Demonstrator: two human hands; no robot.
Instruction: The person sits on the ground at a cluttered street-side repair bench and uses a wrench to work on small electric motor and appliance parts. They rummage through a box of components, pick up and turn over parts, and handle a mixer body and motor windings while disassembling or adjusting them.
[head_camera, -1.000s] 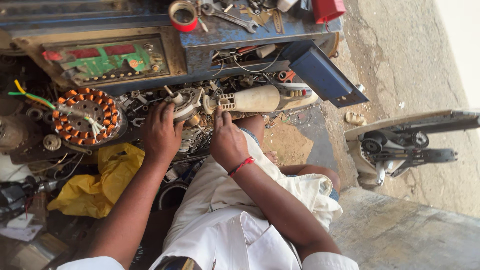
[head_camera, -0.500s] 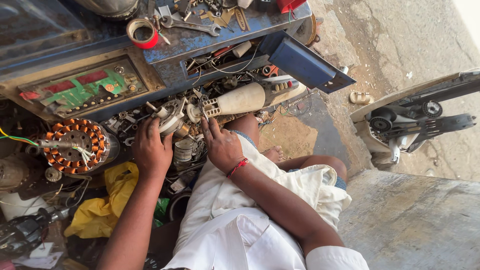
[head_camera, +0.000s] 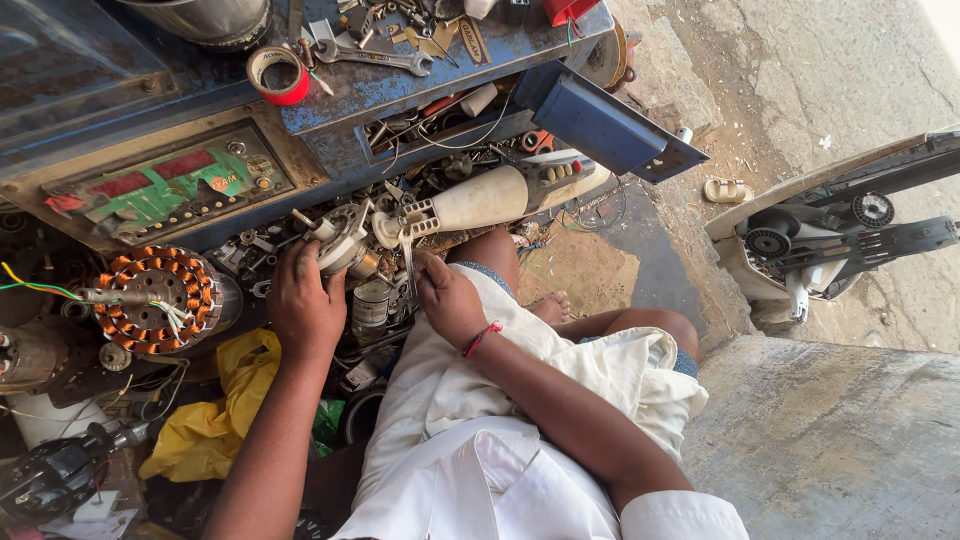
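Left hand (head_camera: 305, 305): closed around a small grey metal part (head_camera: 340, 245) at the edge of the parts pile, fingers curled over its top; the part sits just left of the cream housing's vented end.
Right hand (head_camera: 448, 297): fingers drawn together in a narrow pinch on a thin metal piece (head_camera: 408, 270) that stands up beside the vented end; what exactly is pinched is too small to tell. A red thread band (head_camera: 480, 340) circles the wrist.
Cream appliance housing (head_camera: 490, 197): long, tapered plastic body lying on its side under the bench edge, vented end toward the hands, buttoned end pointing away to the right.
Parts pile (head_camera: 375, 300): loose metal fittings, springs and wires lie between the two hands and below the housing.
Copper-wound stator (head_camera: 155, 298): round, orange coils, lies well left of the left hand, coloured leads trailing off it.
Yellow plastic bag (head_camera: 215, 405): crumpled, below the stator, beside the left forearm.
Blue workbench (head_camera: 420, 85): worn metal top above the hands; it carries a roll of red tape (head_camera: 278, 75) and a spanner (head_camera: 375, 60).
Green circuit panel (head_camera: 170, 185): set in the bench front, upper left of the hands.
Posture: the person sits with legs folded, in white clothing, on a concrete floor (head_camera: 830, 440).
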